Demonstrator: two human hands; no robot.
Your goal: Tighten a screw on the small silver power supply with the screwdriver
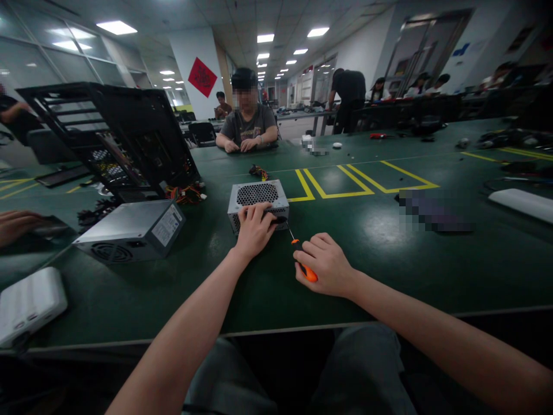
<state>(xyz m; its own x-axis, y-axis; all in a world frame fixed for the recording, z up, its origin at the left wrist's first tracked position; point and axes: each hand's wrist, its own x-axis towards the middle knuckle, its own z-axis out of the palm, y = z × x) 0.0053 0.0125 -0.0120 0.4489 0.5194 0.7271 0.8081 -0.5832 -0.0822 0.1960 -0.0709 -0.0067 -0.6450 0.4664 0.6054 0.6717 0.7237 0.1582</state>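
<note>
While the screwdriver (309,273) is held, cables (186,193) lie left.

On the green desk (432,271), a black computer case (142,132) stands at the left with a silver power supply (125,227) lying in front of it, its white label facing right, and a rounded white device (32,305) near the close edge. Yellow lines (410,189) mark the desktop farther off. Across it sits a person in a grey T-shirt (250,125), before a pillar (185,46) bearing a red diamond-shaped decoration (202,76).
</note>
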